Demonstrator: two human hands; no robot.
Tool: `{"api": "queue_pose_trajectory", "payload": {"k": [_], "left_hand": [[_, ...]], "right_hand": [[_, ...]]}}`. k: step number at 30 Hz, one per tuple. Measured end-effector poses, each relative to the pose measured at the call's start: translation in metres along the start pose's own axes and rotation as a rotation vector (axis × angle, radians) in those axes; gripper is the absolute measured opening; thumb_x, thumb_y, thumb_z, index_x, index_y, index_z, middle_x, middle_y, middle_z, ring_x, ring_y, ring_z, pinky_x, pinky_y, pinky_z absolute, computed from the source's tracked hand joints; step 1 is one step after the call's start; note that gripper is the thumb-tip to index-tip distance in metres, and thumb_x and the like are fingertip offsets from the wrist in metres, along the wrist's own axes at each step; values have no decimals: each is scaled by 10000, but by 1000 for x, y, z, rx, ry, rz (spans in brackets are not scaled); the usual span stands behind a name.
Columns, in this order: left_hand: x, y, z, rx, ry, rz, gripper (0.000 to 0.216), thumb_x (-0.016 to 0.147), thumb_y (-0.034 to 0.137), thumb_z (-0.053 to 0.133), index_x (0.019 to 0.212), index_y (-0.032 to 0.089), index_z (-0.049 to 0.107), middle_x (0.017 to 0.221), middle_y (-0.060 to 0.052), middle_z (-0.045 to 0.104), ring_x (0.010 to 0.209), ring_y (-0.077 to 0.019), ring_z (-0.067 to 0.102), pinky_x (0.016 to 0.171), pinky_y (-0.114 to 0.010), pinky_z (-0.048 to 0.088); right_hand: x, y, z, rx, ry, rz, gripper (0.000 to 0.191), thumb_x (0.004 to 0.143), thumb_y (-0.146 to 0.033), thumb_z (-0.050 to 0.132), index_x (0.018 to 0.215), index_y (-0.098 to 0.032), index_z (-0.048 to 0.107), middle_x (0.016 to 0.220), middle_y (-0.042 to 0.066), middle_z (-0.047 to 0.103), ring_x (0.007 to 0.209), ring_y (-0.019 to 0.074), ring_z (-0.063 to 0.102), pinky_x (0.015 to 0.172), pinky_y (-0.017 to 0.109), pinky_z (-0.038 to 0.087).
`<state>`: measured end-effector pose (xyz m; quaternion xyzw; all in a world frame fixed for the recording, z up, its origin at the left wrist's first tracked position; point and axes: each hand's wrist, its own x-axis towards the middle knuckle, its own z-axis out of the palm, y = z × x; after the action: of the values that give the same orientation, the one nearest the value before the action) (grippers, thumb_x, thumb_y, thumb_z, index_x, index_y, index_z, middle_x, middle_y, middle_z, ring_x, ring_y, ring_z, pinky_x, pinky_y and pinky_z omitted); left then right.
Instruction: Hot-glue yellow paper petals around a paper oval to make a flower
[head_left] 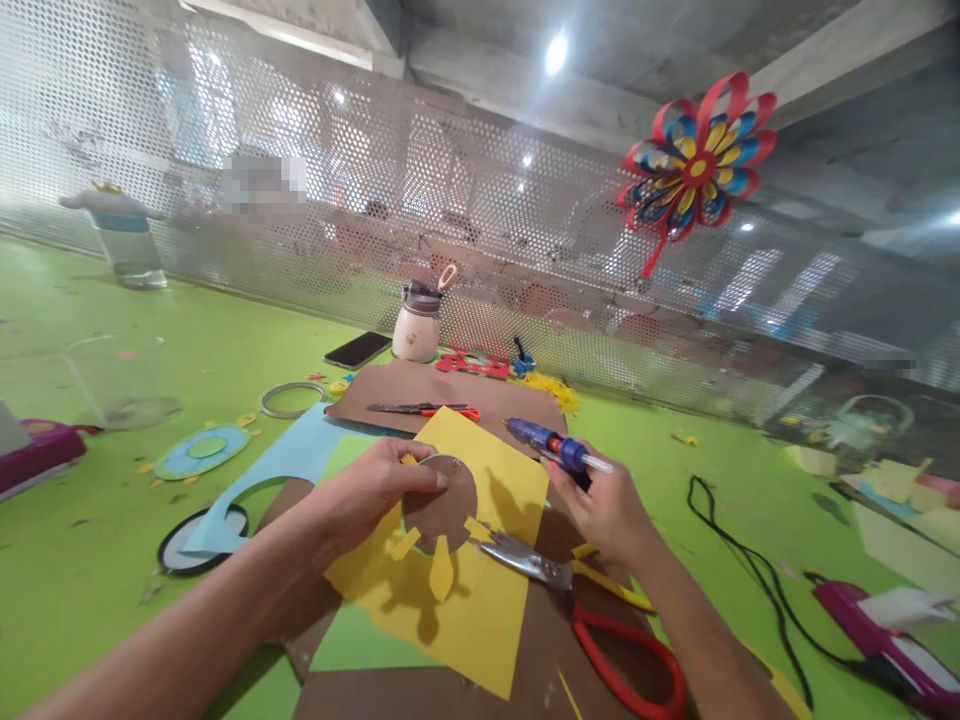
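My left hand (pixel 390 485) pinches a round brown cardboard disc (pixel 454 500) between thumb and fingers. Yellow paper petals (pixel 442 572) stick out along the disc's lower edge, and a bit of yellow shows near my fingertips. In my right hand (pixel 604 510) is a blue glue gun (pixel 540 438), its tip pointing left and a whitish glue stick at its back end. The tip is apart from the disc. Below the disc lies a yellow paper sheet (pixel 510 620). Large scissors (pixel 525 562) with red and yellow handles rest on it, blades toward the disc.
Brown cardboard (pixel 510 385) bears small red-handled scissors (pixel 420 409). Behind stand a white jar (pixel 416 332) and a phone (pixel 358 350). Light-blue cut paper (pixel 285 450) and a tape ring (pixel 292 399) lie left. A black cord (pixel 750 560) runs at right. A paper flower (pixel 698 168) hangs above.
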<state>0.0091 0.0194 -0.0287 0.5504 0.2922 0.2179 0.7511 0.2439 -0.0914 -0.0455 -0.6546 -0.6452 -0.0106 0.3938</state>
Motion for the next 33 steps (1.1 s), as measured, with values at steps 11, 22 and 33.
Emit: {"api": "queue_pose_trajectory", "payload": {"k": [11,22,33], "left_hand": [[-1,5,-10,-57,-44,81,130,673,212,709,755,113,689,717,-89,721,616,-195,653,596,-303,522],[-9,3,-4,-97,-195,191,112,704,220,711,745,116,715,703,-75,694,635,-171,629,643,-290,503],[-24,7,7,-104,-470,488,135,675,315,734,642,184,730,676,-27,562,782,-192,513,770,-332,408]], "right_hand": [[11,41,52,-192,8,-284,465,761,-55,478,1216,-149,507,1149,151,606,1097,270,545,948,450,445],[10,8,27,-109,-2,-276,289,771,-67,495,1021,-150,613,1075,129,622,1050,230,562,944,418,445],[-19,-105,-7,362,58,-471,240,812,-65,565,1020,-174,610,927,74,551,855,169,552,743,331,494]]}}
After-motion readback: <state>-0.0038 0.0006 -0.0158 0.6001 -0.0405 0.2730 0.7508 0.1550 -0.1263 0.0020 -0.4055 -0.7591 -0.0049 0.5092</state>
